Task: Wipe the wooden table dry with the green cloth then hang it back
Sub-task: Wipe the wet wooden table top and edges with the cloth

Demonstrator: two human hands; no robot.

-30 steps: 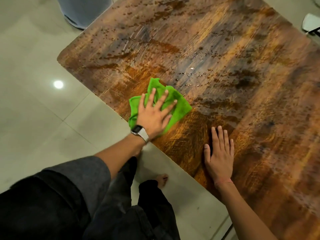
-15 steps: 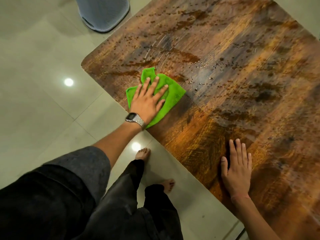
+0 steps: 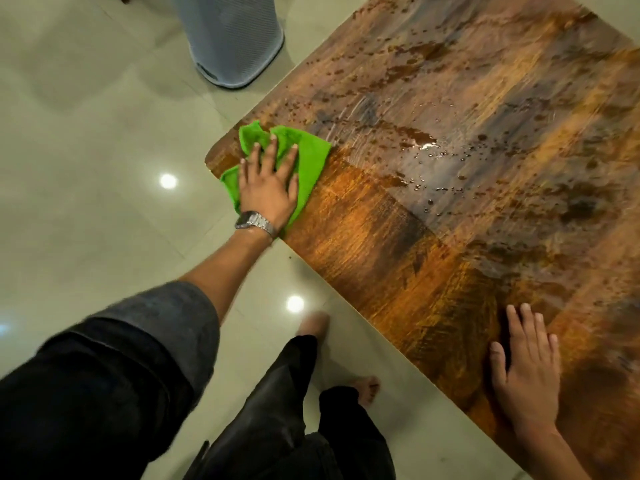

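Wet wooden table [image 3: 450,209] is being pressed at its near-left corner by the green cloth [image 3: 308,161], crumpled without clear long axis, under the flat, spread left hand [image 3: 268,188]; the right hand [image 3: 524,372] is being rested flat, fingers together.

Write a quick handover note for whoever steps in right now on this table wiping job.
Left hand: flat, pressing the green cloth at the near left corner of the wooden table.
Right hand: flat on the table's near edge, holding nothing.
Done: the strip by the near edge looks dry.
Left: droplets and a small puddle remain across the middle and far side. Wipe those, then hang the cloth back; its hanging place isn't in view.
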